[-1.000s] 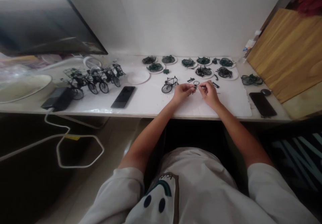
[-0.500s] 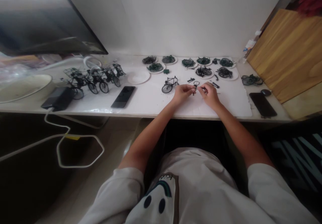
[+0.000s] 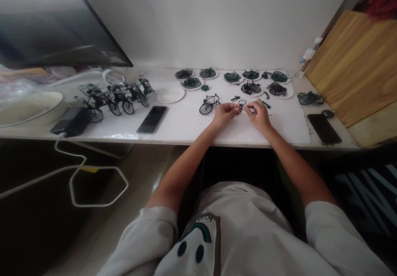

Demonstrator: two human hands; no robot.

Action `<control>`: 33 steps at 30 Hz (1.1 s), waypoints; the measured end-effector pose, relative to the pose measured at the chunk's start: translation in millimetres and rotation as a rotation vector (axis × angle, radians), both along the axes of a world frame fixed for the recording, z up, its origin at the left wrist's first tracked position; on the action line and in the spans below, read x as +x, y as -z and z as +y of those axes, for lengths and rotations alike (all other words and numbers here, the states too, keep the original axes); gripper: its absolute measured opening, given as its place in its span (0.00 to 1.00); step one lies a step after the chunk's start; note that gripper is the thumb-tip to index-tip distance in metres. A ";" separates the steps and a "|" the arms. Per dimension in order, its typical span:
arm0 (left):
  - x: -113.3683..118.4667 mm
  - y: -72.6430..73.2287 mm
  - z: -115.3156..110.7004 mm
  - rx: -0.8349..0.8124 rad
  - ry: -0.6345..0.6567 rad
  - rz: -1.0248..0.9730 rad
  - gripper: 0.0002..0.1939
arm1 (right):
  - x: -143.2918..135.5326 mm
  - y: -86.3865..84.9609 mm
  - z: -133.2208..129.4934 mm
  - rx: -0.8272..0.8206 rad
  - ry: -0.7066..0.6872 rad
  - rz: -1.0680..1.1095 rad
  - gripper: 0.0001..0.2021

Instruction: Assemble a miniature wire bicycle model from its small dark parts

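My left hand is closed in a pinch on a small dark bicycle part. Close to its right, the thumb and fingertips of my right hand are pressed together; whatever they hold is too small to make out. A partly built model bicycle stands just left of my left hand. Beyond my fingertips is a thin dark ring, perhaps joined to the held part. Loose dark pieces lie nearby, among them a short bar and another strip behind my right hand.
White plates with dark bicycle parts line the back. One bare white plate sits left of centre. Several assembled model bicycles stand at left beside a phone and a black adapter. Another phone lies at right.
My right hand's fingers have shifted very slightly, and the small part in my left fingertips has tilted a little. Everything else on the table is unmoved.
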State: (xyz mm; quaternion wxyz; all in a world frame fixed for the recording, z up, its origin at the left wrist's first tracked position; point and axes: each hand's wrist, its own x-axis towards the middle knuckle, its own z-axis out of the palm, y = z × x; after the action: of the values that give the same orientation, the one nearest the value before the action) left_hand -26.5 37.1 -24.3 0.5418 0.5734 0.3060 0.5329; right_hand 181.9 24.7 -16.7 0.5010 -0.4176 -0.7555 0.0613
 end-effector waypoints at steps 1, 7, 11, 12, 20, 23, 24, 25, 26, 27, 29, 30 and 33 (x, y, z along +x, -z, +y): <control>0.1 -0.1 -0.2 0.000 0.000 0.001 0.30 | 0.1 -0.1 0.1 -0.007 0.004 -0.001 0.15; 0.1 -1.3 -0.9 -0.026 0.001 0.006 0.29 | 0.7 -0.3 0.8 -0.037 0.011 0.004 0.15; -0.4 -2.8 -1.6 -0.056 0.015 0.007 0.28 | 0.6 -1.4 -0.4 -0.043 0.005 0.018 0.14; -0.5 -3.1 -1.9 -0.064 0.021 0.004 0.27 | 0.4 -2.0 -0.9 -0.046 0.003 0.023 0.14; -0.9 -2.6 -2.6 -0.087 0.031 -0.005 0.27 | -1.6 -6.3 -5.2 -0.064 -0.009 0.058 0.15; -0.5 -0.4 -1.1 -0.070 0.027 -0.007 0.28 | -1.1 -6.0 -4.9 -0.044 -0.012 0.053 0.18; -0.4 0.3 -0.7 -0.061 0.022 -0.003 0.28 | -0.8 -5.7 -4.4 -0.033 -0.014 0.048 0.18; -0.4 0.9 -0.5 -0.052 0.016 0.001 0.28 | -0.5 -5.4 -3.7 -0.024 -0.013 0.043 0.19; -0.4 1.2 -0.4 -0.044 0.010 0.006 0.27 | -0.2 -5.1 -3.0 -0.018 -0.010 0.037 0.21; -0.5 1.4 -0.6 -0.037 0.005 0.010 0.27 | 0.0 -4.8 -2.4 -0.015 -0.005 0.030 0.22; -0.8 1.0 -1.2 -0.021 -0.001 0.022 0.26 | 0.3 -4.8 -1.6 -0.025 -0.003 0.006 0.25; -1.0 0.6 -1.6 -0.012 -0.001 0.029 0.25 | 0.4 -4.9 -1.6 -0.033 -0.008 -0.008 0.26; -1.5 -0.9 -2.7 0.005 -0.003 0.044 0.24 | 0.2 -4.4 -2.4 -0.061 -0.044 -0.038 0.27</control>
State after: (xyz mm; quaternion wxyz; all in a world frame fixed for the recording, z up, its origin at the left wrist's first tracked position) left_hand -28.0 34.4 -23.5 0.5326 0.5861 0.3174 0.5216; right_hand 182.1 22.3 -12.4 0.4721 -0.4169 -0.7718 0.0874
